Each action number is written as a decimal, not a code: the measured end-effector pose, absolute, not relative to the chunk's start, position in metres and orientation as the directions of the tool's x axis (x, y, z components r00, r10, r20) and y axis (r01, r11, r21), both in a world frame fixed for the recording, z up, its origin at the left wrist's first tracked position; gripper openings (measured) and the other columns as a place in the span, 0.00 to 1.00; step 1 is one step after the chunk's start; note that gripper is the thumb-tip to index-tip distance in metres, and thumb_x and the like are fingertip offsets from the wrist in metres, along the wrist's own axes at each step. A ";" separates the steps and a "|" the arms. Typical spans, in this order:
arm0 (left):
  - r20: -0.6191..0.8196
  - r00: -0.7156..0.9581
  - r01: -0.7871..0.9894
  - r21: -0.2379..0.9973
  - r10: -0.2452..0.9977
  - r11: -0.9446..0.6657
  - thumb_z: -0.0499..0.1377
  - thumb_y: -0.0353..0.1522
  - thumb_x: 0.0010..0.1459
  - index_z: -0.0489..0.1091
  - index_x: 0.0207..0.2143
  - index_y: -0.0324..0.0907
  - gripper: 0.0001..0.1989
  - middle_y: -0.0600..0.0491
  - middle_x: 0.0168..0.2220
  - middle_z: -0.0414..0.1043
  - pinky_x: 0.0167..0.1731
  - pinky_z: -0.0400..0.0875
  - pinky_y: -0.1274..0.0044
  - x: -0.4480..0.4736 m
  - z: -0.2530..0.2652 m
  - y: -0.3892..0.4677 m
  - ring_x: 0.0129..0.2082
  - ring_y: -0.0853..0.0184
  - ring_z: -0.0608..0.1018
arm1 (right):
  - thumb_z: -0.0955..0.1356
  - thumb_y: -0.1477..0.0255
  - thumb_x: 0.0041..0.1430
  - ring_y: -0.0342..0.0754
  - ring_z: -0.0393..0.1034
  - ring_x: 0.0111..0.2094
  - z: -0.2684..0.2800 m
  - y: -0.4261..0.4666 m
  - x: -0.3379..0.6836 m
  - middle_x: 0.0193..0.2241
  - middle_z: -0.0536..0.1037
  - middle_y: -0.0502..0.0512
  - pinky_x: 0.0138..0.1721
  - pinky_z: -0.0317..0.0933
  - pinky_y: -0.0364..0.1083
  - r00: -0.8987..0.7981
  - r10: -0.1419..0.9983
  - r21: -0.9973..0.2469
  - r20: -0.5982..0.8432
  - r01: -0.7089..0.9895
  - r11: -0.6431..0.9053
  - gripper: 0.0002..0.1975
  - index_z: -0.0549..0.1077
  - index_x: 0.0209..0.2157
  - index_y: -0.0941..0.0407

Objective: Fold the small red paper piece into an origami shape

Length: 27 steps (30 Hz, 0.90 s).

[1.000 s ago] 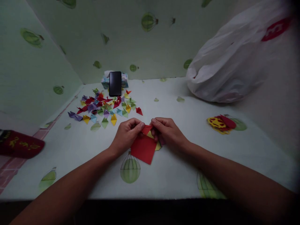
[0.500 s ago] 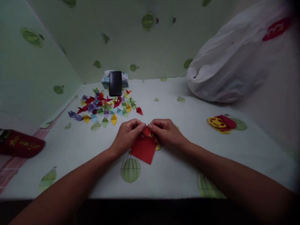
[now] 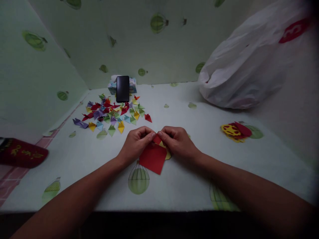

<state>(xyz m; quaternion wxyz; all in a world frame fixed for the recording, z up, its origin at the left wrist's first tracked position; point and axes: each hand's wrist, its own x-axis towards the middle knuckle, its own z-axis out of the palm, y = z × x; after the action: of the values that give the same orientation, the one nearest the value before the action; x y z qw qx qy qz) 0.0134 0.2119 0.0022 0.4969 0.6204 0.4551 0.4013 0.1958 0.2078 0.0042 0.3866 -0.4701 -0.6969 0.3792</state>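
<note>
Between my two hands is a small folded piece of red paper (image 3: 157,138), pinched at its top by both thumbs and fingers. My left hand (image 3: 137,141) is closed on its left side, and my right hand (image 3: 176,140) is closed on its right side. Just below lies a flat stack of square red paper (image 3: 153,159) on the table. A yellow paper piece (image 3: 168,154) shows from under the stack's right side, partly hidden by my right hand. Beyond my left hand spreads a pile of small folded paper cranes (image 3: 112,114) in several colours.
A black phone (image 3: 123,89) leans on a tissue box (image 3: 133,85) behind the cranes. A large white plastic bag (image 3: 239,73) stands at the back right. Yellow and red cut-out pieces (image 3: 234,131) lie on the right. A dark red object (image 3: 25,154) with yellow lettering is at the left edge.
My right hand has shifted very slightly right, and more of the yellow paper shows beside it. Both hands keep pinching the small red paper.
</note>
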 end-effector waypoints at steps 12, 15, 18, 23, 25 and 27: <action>-0.031 0.295 0.088 0.996 0.955 0.005 0.62 0.42 0.58 0.73 0.30 0.38 0.14 0.53 0.27 0.75 0.31 0.69 0.77 0.014 0.003 0.211 0.27 0.69 0.76 | 0.64 0.67 0.62 0.40 0.56 0.22 0.005 0.208 0.197 0.18 0.65 0.47 0.25 0.50 0.42 -0.315 0.924 -0.884 0.216 0.339 0.322 0.17 0.64 0.20 0.56; -0.044 0.315 0.077 0.997 0.948 0.020 0.63 0.42 0.57 0.72 0.29 0.38 0.15 0.53 0.25 0.75 0.30 0.69 0.77 0.014 0.003 0.210 0.26 0.69 0.75 | 0.64 0.67 0.62 0.40 0.57 0.21 0.006 0.208 0.197 0.17 0.66 0.47 0.24 0.51 0.42 -0.325 0.924 -0.892 0.200 0.329 0.309 0.17 0.65 0.21 0.57; -0.018 0.304 0.076 0.997 0.952 -0.005 0.63 0.41 0.58 0.71 0.28 0.38 0.14 0.53 0.24 0.74 0.30 0.69 0.77 0.014 0.003 0.210 0.25 0.70 0.75 | 0.65 0.65 0.63 0.39 0.59 0.20 0.005 0.208 0.197 0.17 0.67 0.47 0.23 0.51 0.41 -0.341 0.927 -0.922 0.154 0.287 0.259 0.17 0.67 0.21 0.57; 0.042 0.259 0.027 0.998 0.965 -0.050 0.65 0.36 0.56 0.70 0.33 0.40 0.09 0.55 0.28 0.72 0.30 0.69 0.79 0.015 0.000 0.212 0.28 0.71 0.75 | 0.66 0.64 0.62 0.38 0.58 0.16 0.002 0.209 0.196 0.14 0.67 0.46 0.20 0.51 0.41 -0.304 0.949 -0.959 0.088 0.232 0.164 0.17 0.66 0.20 0.56; 0.103 0.249 -0.006 0.994 0.963 -0.105 0.66 0.34 0.55 0.69 0.34 0.41 0.09 0.57 0.28 0.71 0.30 0.69 0.80 0.015 0.000 0.213 0.28 0.72 0.74 | 0.66 0.64 0.61 0.38 0.58 0.15 0.002 0.209 0.195 0.14 0.67 0.46 0.18 0.51 0.40 -0.300 0.953 -0.973 0.054 0.199 0.118 0.17 0.66 0.21 0.56; 0.165 0.251 -0.013 0.986 0.954 -0.167 0.65 0.32 0.56 0.68 0.34 0.41 0.08 0.57 0.30 0.70 0.32 0.69 0.80 0.015 -0.001 0.214 0.29 0.73 0.74 | 0.67 0.63 0.60 0.38 0.59 0.14 0.003 0.209 0.195 0.14 0.68 0.46 0.17 0.52 0.40 -0.322 0.947 -0.990 -0.003 0.137 0.044 0.17 0.66 0.21 0.56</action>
<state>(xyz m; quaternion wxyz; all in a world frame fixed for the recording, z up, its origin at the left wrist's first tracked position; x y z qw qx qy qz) 0.0151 0.2136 -0.0006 0.5135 0.6015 0.3909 0.4708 0.1948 0.2090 0.0029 0.3802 -0.4411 -0.6143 0.5324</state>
